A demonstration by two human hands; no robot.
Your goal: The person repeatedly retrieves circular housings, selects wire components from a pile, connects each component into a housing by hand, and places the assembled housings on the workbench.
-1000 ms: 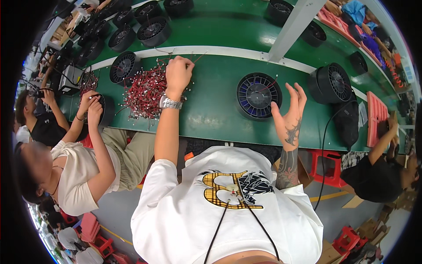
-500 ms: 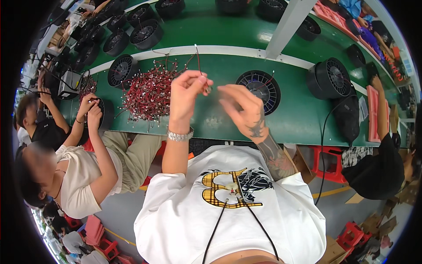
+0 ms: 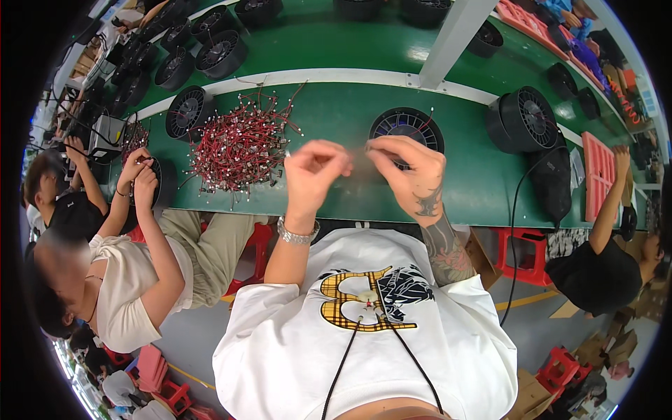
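My left hand [image 3: 318, 171] is closed in a pinch, slightly blurred, above the green bench [image 3: 336, 199]. A short red wire was in it a moment ago; now only a small white tip [image 3: 287, 154] shows beside the hand, and the rest is hidden or smeared. Facing it, my right hand [image 3: 413, 168] pinches with thumb and forefinger; what lies at its fingertips is too small to name. Partly behind the right hand sits a round black fan-like housing [image 3: 379, 124] with radial slots and a thin red wire. Left of my hands lies a heap of red and black wires [image 3: 234, 147] with white connectors.
More black housings stand at the heap's left [image 3: 187, 113], at the right [image 3: 525, 119] and along the back. A white metal post [image 3: 458, 42] rises behind the bench rail. A black bag [image 3: 549, 182] and cable lie at right. People work on both sides.
My left hand has turned and lowered, so the wire no longer stands up from it. My right hand has moved slightly right and its fingers have closed into a pinch.
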